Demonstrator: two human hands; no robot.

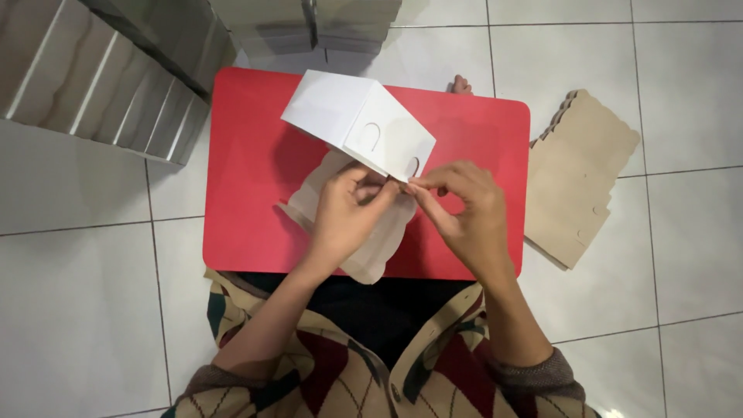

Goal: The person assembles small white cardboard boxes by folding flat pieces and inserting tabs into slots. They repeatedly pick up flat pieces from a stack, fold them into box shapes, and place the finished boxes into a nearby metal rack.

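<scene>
A white cardboard box (356, 124), partly folded up, stands tilted over a small red table (248, 162). Two half-round slots show on its right face. My left hand (344, 217) pinches the box's lower edge from the left. My right hand (464, 209) pinches the same lower corner from the right, fingertips meeting the left hand's. A scalloped brown flap (379, 248) of the box hangs down beneath my hands.
A stack of flat brown scalloped cardboard blanks (580, 178) lies on the white tiled floor right of the table. Rows of folded boxes (116, 77) are stacked at the upper left and top. A toe (461, 83) shows behind the table.
</scene>
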